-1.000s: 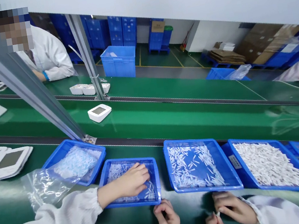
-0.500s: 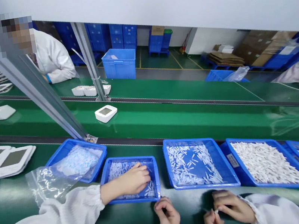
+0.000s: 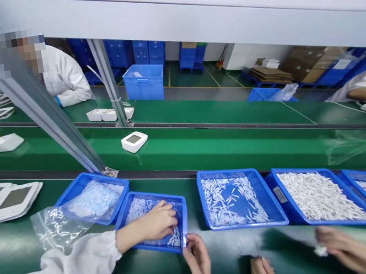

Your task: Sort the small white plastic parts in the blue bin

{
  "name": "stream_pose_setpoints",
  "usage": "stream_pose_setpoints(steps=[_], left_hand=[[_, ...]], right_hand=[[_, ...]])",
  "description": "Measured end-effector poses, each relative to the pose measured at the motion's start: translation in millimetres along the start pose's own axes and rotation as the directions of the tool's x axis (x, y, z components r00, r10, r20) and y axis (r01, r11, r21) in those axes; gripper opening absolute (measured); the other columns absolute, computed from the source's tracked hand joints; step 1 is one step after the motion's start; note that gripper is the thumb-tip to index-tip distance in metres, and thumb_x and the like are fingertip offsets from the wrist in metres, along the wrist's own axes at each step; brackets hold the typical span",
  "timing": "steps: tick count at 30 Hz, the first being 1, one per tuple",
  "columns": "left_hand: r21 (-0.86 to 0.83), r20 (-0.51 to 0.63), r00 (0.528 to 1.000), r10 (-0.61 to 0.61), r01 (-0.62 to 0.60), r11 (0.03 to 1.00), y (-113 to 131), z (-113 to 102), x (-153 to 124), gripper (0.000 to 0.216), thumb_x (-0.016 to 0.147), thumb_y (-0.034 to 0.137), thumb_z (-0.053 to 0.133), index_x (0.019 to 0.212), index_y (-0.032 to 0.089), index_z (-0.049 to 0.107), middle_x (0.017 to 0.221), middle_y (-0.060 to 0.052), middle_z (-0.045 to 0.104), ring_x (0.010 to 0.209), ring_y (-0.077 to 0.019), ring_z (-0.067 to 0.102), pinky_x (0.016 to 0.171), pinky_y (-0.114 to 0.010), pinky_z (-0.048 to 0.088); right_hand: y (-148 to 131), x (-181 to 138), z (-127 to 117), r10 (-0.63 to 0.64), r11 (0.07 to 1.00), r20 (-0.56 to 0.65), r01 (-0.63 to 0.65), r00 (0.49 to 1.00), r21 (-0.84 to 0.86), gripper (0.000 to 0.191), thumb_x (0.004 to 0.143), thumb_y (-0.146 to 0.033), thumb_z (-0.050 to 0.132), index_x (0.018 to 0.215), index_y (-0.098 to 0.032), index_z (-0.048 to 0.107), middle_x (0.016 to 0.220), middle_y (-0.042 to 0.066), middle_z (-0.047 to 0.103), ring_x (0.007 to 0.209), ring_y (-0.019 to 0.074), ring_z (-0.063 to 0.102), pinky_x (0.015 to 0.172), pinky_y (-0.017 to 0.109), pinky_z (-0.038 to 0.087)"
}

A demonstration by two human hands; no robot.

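Note:
My left hand, in a white sleeve, reaches into a small blue bin of small pale strips. Its fingers are bent down over the strips, and their tips are partly hidden. At the bin's near right corner is my right hand, with fingers curled and thumb brought in. Whatever lies between those fingertips is too small to name. Left of this bin, another blue bin holds a heap of bluish-white pieces. A clear plastic bag hangs over its near side.
A co-worker's hands are on the right, one carrying a small white piece. Several blue bins of white pieces line the bench. White display units lie left; another unit sits on the green belt. A metal post stands ahead.
My left hand stays in the bin. My right hand is now closer to the bin's corner. The co-worker's two hands have parted, one moving right with a white piece. The view has shifted slightly.

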State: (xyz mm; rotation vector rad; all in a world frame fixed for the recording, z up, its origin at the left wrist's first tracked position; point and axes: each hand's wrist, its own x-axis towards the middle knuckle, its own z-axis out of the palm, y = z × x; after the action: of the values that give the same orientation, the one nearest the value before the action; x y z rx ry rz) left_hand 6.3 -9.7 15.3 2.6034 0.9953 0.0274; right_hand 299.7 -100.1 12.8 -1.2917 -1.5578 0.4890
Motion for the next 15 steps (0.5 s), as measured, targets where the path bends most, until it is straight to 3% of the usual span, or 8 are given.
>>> stream_pose_setpoints(steps=[1,4,7,12,15], left_hand=[[0.006,-0.009,1.0,0.006,-0.006,1.0,0.5,1.5,0.3,0.004,0.082,0.023,0.062,0.084,0.019,0.062,0.092,-0.004,0.061,0.103,-0.025,0.053,0.098,-0.045,0.035],[-0.006,-0.021,0.999,0.033,-0.033,0.999,1.1,4.2,-0.1,0.002,0.081,0.018,0.06,0.082,0.019,0.06,0.094,-0.005,0.062,0.103,-0.024,0.053,0.099,-0.043,0.034],[-0.041,0.018,0.999,0.031,-0.03,0.999,0.2,3.1,-3.7,0.008,0.078,0.012,0.057,0.081,0.019,0.059,0.091,-0.003,0.062,0.103,-0.0234,0.053,0.105,-0.048,0.029],[-0.071,0.128,0.992,0.017,-0.008,0.997,-2.0,-4.0,-15.1,0.008,0.068,0.01,0.06,0.068,0.019,0.06,0.082,-0.003,0.063,0.1,-0.0257,0.055,0.106,-0.054,0.026],[-0.051,0.151,0.989,0.004,0.004,0.999,-3.4,-8.2,-22.7,0.009,0.067,0.011,0.059,0.07,0.019,0.062,0.076,-0.004,0.064,0.095,-0.0259,0.057,0.103,-0.054,0.032]], right_hand=[[-10.9,-3.1,19.4,0.016,0.999,0.017,-0.017,1.0,0.035,0.01,0.074,-0.038,0.064,0.081,-0.033,0.069,0.062,0.001,0.059,0.064,0.023,0.059,0.054,0.034,0.051],[-40.2,-14.8,83.6,0.337,0.894,0.029,-0.329,0.941,0.305,0.017,0.073,-0.036,0.066,0.09,-0.031,0.067,0.065,0.0,0.06,0.062,0.0216,0.059,0.053,0.032,0.049],[-49.2,-25.1,121.8,0.443,0.782,0.111,-0.444,0.89,0.437,0.018,0.072,-0.039,0.069,0.086,-0.029,0.065,0.064,-0.001,0.06,0.059,0.0189,0.058,0.053,0.03,0.047],[-34.6,-32.8,122.9,0.462,0.768,0.076,-0.441,0.884,0.464,0.023,0.075,-0.042,0.068,0.084,-0.022,0.06,0.061,-0.002,0.057,0.057,0.0149,0.055,0.055,0.027,0.045],[-32.6,-31.8,119.5,0.305,0.838,0.192,-0.359,0.933,0.411,0.029,0.087,-0.046,0.053,0.089,-0.017,0.06,0.064,-0.001,0.056,0.058,0.0129,0.054,0.055,0.025,0.045]])
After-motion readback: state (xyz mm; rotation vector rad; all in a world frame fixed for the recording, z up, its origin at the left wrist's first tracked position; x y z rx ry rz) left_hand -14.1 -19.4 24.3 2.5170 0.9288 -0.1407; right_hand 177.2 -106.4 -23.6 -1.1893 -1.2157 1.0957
